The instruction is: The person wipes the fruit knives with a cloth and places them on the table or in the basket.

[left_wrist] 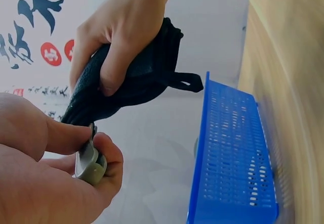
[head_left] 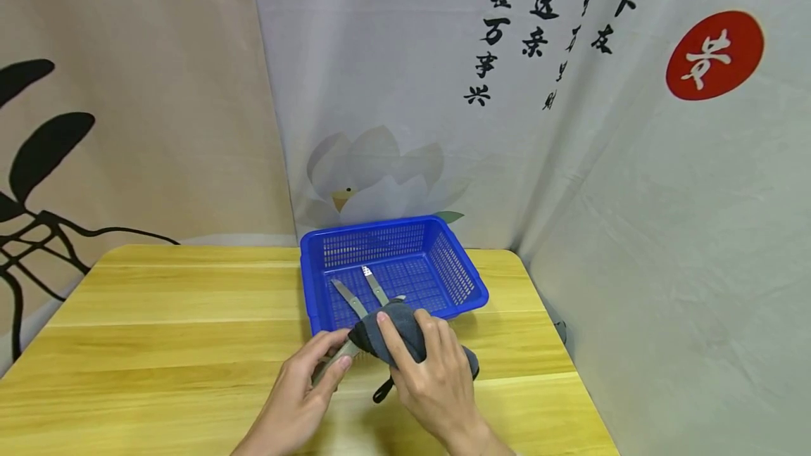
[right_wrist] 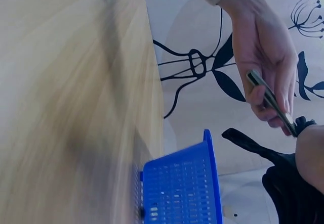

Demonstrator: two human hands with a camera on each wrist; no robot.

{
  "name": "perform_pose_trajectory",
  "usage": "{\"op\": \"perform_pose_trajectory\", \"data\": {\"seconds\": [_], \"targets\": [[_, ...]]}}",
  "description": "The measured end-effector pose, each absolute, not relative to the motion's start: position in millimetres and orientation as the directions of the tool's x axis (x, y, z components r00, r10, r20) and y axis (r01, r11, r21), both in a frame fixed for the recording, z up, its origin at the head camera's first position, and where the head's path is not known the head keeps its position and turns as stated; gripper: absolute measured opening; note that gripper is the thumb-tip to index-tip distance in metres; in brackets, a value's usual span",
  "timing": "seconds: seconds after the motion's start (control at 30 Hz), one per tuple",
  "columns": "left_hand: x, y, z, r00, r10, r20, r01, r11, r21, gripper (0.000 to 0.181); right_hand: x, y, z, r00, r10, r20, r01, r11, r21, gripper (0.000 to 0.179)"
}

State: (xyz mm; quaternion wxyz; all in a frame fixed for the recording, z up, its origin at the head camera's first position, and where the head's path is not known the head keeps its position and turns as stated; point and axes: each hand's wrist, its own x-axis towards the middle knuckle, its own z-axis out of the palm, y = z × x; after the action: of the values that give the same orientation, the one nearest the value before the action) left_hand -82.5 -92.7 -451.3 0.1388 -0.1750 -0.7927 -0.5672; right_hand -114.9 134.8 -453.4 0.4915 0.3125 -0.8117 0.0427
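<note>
In the head view my left hand (head_left: 300, 389) pinches a grey-green handle (head_left: 336, 363) between thumb and fingers. The far end of this utensil is covered by a dark grey cloth (head_left: 405, 319) with black edging and a hanging loop (head_left: 383, 390). My right hand (head_left: 437, 375) grips the cloth from above, its fingers spread over it. The left wrist view shows the slotted, rounded end of the handle (left_wrist: 90, 168) and the bunched cloth (left_wrist: 152, 67) close beyond the fingertips. In the right wrist view the handle (right_wrist: 271, 100) slants into the cloth.
A blue plastic basket (head_left: 374, 225) stands on the wooden table (head_left: 190, 343), just beyond both hands. In it lie a grey-handled knife (head_left: 348, 297) and a grey-handled tool (head_left: 376, 286) with a holed metal end. Printed curtains (head_left: 393, 76) hang behind and at the right.
</note>
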Motion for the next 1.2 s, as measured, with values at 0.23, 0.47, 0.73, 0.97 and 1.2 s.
{"op": "perform_pose_trajectory", "data": {"seconds": [0.23,0.47,0.73,0.97,1.2], "targets": [[-80.4,-92.8,-450.9,-0.908,0.133,0.396,0.418,0.272,0.867,0.032,-125.9,145.5,-448.9,-0.334,-0.409,0.849,-0.53,0.826,0.19,0.054],[-79.3,-92.0,-449.5,-0.914,0.135,0.382,0.405,0.284,0.869,0.03,-131.4,162.7,-447.1,-0.431,-0.33,0.84,-0.51,0.857,0.075,0.071],[-79.3,-88.8,-442.6,-0.968,0.132,0.213,0.234,0.176,0.956,0.028,-121.8,160.4,-445.3,-0.417,-0.281,0.864,-0.552,0.834,0.005,0.07],[-81.6,-85.1,-443.3,-0.961,0.102,0.256,0.27,0.161,0.949,0.031,-106.7,140.8,-454.0,-0.34,-0.462,0.819,-0.637,0.754,0.161,0.05],[-80.4,-85.7,-442.2,-0.971,0.122,0.207,0.223,0.135,0.966,0.034,-100.1,134.3,-460.1,-0.355,-0.498,0.791,-0.631,0.752,0.19,0.05]]}}
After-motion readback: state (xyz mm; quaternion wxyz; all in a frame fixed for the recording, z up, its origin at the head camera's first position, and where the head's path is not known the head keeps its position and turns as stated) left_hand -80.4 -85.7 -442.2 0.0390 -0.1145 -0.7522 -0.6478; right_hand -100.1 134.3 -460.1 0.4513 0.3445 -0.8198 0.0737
